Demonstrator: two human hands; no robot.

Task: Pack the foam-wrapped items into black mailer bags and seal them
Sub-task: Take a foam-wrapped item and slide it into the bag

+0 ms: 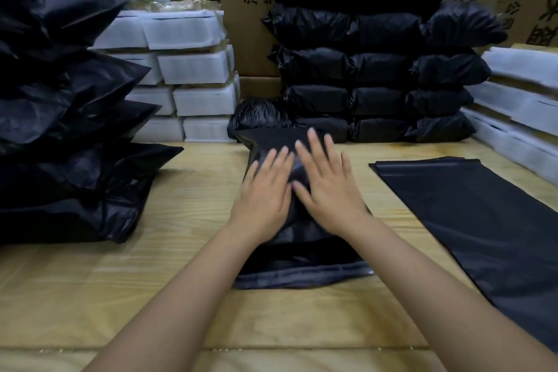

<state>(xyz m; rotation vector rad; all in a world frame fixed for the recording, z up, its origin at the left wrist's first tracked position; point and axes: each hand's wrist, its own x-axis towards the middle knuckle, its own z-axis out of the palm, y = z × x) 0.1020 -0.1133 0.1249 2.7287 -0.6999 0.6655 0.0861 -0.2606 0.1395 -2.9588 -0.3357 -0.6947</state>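
Head view: the filled bag (302, 254) lies mid-table (169, 266), mouth toward the person. On it the left hand (262, 193) and right hand (327, 187) press flat, each grip spread, pinching nothing. Its film looks thin and slippery, the padded load soft and probably light. Best taken at the near flap (302, 276) for sealing.

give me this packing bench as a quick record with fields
left hand: flat, pressing the mailer bag in work
right hand: flat beside it on the same bag
mailer bag in work: filled, lying lengthwise on the table, seal unclear
empty mailer bags: flat on the right
packed bags: stacked behind and piled left
foam-wrapped items: stacked back left and far right
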